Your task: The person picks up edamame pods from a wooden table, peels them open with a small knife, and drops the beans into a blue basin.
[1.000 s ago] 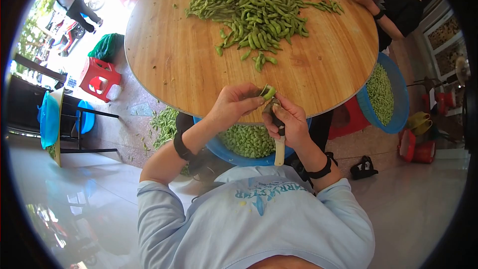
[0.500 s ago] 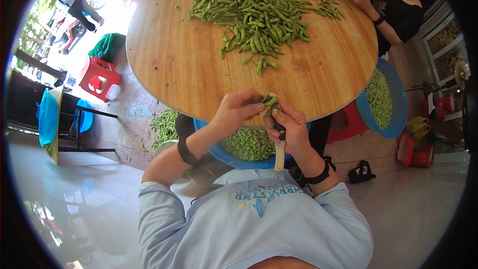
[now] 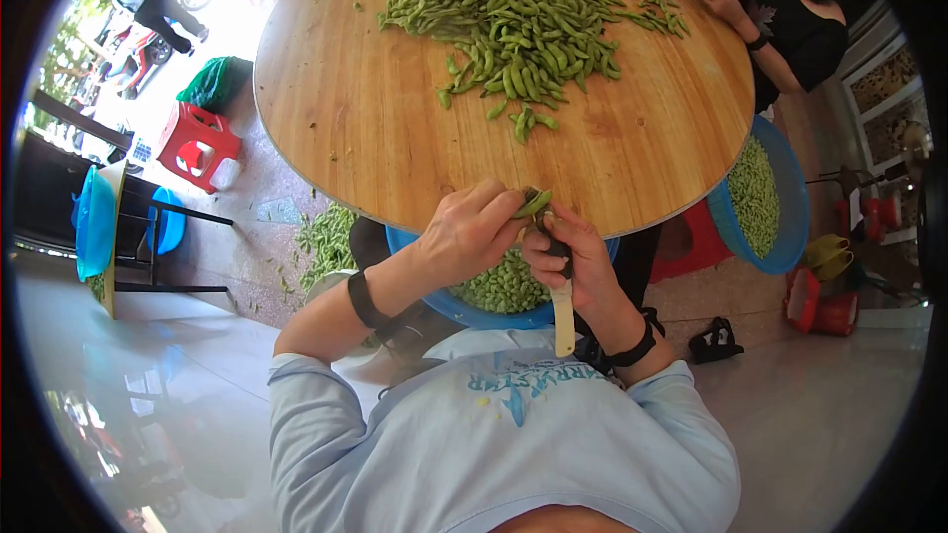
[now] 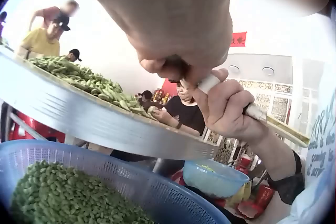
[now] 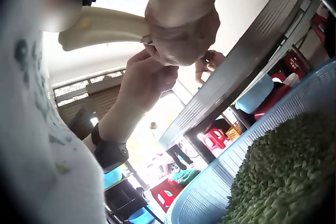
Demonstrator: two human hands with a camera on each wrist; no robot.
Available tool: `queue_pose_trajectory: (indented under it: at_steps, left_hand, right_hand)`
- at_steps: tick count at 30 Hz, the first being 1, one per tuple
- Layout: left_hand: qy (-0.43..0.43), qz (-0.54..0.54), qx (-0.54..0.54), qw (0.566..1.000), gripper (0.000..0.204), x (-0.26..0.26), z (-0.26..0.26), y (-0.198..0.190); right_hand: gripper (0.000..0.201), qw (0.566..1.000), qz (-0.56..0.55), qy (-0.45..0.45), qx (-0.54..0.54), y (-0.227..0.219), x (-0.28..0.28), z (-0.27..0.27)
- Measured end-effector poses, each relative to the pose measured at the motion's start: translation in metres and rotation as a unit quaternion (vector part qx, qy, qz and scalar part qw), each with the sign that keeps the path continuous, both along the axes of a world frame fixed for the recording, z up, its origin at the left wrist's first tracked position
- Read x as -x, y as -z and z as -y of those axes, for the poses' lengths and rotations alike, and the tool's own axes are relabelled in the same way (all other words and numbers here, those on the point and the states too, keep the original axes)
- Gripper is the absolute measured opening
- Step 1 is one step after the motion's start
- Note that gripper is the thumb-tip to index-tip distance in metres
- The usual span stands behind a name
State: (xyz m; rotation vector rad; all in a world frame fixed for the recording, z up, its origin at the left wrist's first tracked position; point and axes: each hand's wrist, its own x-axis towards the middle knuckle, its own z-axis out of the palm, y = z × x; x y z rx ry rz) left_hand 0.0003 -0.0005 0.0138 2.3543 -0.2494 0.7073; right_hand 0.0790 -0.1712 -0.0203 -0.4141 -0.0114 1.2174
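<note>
My left hand (image 3: 474,227) pinches a green soybean pod (image 3: 534,204) between thumb and fingers, just past the near edge of the round wooden table (image 3: 326,99). Right beside it, my right hand (image 3: 583,262) grips a knife with a cream handle (image 3: 563,321); the handle points back toward my shirt, and the fingers hide most of the blade. The fingertips of both hands meet around the pod. Below them stands a blue basket (image 4: 157,190) of shelled green beans (image 4: 63,195). A large heap of pods (image 3: 504,30) lies farther back on the table.
Across the table at the right sits a person in black (image 3: 805,25), hands at the edge. A second blue basket (image 3: 726,222) of beans stands below that side. Pods lie on the floor (image 3: 326,237) at the left, near a red stool (image 3: 197,148).
My left hand has turned so that more of its back shows, and the pod now slants up to the right. The knife handle has swung slightly lower toward my shirt.
</note>
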Motion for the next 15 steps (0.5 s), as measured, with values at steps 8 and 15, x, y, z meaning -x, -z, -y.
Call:
queue_pose_trajectory:
  at_steps: [8, 15]
  left_hand:
    - [-0.028, -0.159, 0.307, 0.938, 0.014, 0.006, 0.008, 0.002]
    - [-0.012, -0.328, 0.414, 0.849, 0.020, 0.011, 0.013, 0.001]
  right_hand:
    - [0.016, 0.997, 0.058, 0.034, 0.034, -0.002, 0.009, 0.000]
    - [0.029, 0.905, 0.368, 0.124, 0.175, 0.000, 0.015, 0.002]
